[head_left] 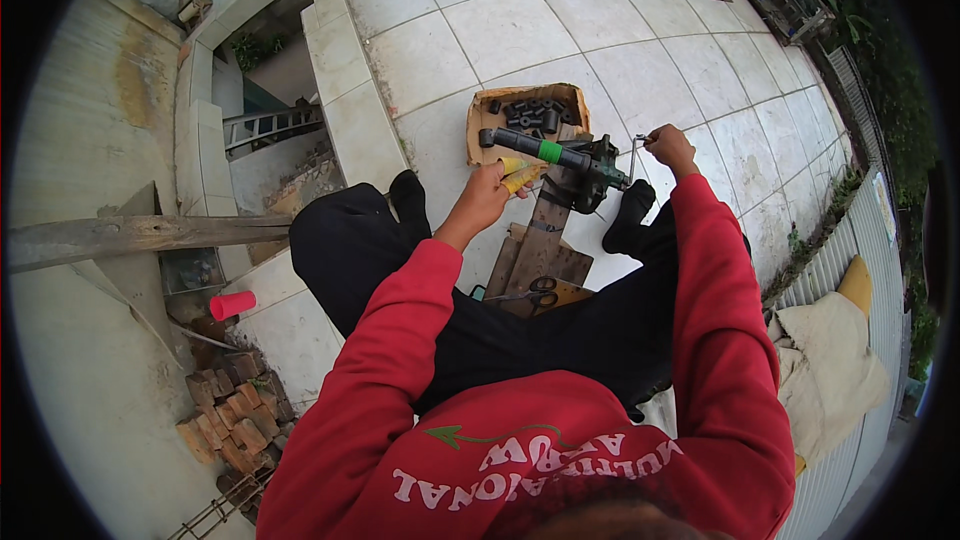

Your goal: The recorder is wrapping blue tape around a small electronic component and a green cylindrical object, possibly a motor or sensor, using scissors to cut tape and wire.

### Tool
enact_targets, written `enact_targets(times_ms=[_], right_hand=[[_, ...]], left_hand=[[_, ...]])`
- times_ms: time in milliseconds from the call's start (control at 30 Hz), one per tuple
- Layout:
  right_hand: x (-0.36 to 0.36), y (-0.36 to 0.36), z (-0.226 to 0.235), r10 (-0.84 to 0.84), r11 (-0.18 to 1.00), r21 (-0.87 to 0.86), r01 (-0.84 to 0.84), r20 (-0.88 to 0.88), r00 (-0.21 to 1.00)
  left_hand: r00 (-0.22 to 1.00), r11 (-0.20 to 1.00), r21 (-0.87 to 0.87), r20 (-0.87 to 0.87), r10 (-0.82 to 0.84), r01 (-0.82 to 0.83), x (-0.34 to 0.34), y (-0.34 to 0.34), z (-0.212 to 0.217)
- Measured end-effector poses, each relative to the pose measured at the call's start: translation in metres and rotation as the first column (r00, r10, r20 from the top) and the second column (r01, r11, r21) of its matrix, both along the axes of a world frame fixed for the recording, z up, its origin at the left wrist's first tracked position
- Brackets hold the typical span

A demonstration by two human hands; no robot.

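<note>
A dark green hand-cranked machine (596,172) is mounted on a wooden board (541,240) between my feet. From its left side sticks a black cylinder with a bright green band (549,151). My right hand (671,147) is closed around the handle of the metal crank (633,162) at the machine's right. Close below the cylinder, my left hand (484,200) has yellow coverings (521,176) over some fingers. Those fingers are drawn together and point toward the machine; whatever lies between them is too small to make out.
Behind the machine a cardboard box (480,145) holds several black cylindrical pieces (533,112). Black-handled scissors (541,292) lie on the board near my lap. A red cup (233,305) and stacked bricks (236,422) are at left, below a wooden beam (140,238). Pale tiles (510,32) stretch ahead.
</note>
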State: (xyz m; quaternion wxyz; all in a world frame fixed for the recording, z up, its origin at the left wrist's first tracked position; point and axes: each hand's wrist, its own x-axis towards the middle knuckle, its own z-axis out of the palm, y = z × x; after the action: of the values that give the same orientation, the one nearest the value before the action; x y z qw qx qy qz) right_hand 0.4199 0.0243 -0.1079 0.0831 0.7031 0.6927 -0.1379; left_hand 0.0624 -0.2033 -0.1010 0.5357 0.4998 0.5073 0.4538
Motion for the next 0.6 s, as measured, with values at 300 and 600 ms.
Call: enact_targets(times_ms=[300,600], right_hand=[[0.015,0.028,0.032,0.091,0.984,-0.146,-0.101,-0.072,0.993],[0.020,0.005,0.068,0.145,0.989,0.000,-0.151,-0.265,0.953]], left_hand=[[0.996,0.998,0.067,-0.088,0.001,0.005,0.001,0.003,0.003],[0.968,0.990,0.137,-0.243,0.068,-0.035,0.003,0.005,0.005]])
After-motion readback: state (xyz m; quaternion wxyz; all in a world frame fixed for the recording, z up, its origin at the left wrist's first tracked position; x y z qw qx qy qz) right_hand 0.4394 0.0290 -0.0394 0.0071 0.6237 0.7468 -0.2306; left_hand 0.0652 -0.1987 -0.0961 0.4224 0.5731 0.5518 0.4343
